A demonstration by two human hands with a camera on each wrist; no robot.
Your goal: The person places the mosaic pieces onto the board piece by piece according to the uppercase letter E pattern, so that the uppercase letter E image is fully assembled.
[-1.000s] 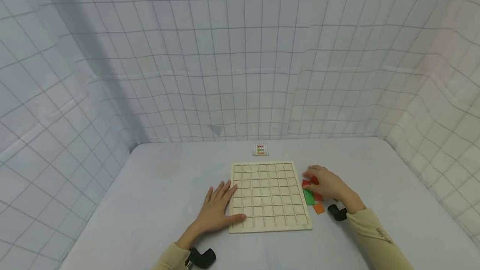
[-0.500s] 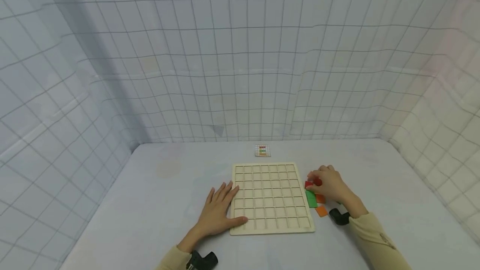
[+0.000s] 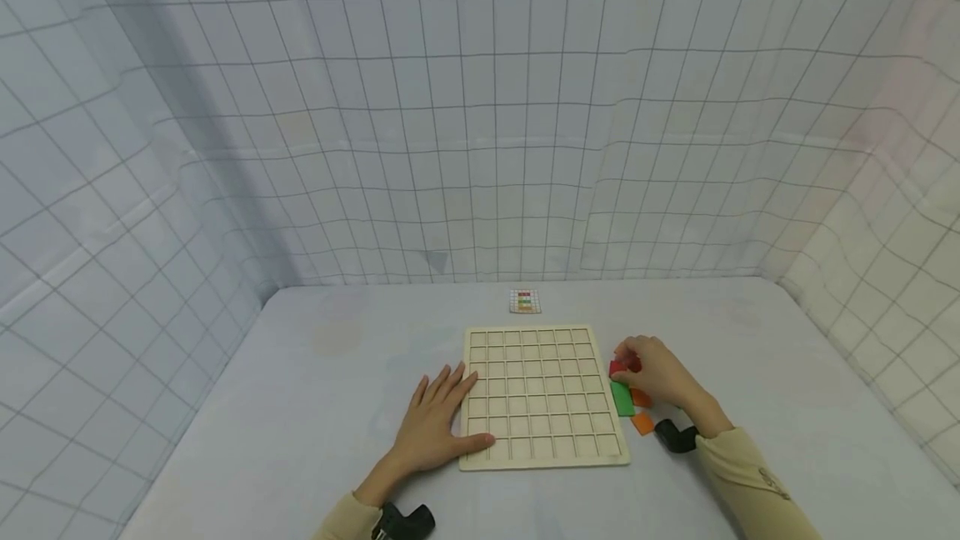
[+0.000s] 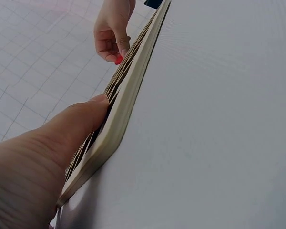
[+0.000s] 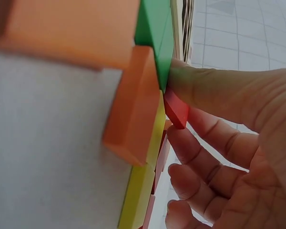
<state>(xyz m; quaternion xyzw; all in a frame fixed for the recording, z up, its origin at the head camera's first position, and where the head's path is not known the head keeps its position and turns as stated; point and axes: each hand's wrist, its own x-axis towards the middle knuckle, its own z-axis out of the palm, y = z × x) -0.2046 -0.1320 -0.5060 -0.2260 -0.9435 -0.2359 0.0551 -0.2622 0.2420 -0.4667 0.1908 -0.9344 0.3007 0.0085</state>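
Observation:
My left hand (image 3: 430, 432) lies spread at the left edge of a pale wooden grid board (image 3: 540, 397), its thumb resting on the board's lower left. In the left wrist view that thumb (image 4: 81, 117) presses on the rim. Right of the board, my right hand (image 3: 660, 372) pinches a red tile (image 5: 177, 109) between thumb and forefinger, low among other coloured tiles. Two green tiles (image 5: 155, 33) stand by the thumb tip. Orange tiles (image 5: 133, 109) and yellow tiles (image 5: 139, 193) lie beside them; my right hand hides part of the pile from the head view.
A small card (image 3: 525, 301) with a coloured square pattern lies beyond the board. One orange tile (image 3: 642, 423) sits at the pile's near end. Dark wrist camera mounts (image 3: 677, 436) hang under both wrists. Grid-patterned sheeting (image 3: 525, 148) walls the white table (image 3: 337, 390) on three sides.
My right fingers have drawn closer together over the red tiles, and the hand has dipped slightly. The left hand holds its place on the board. The head view has shifted a little.

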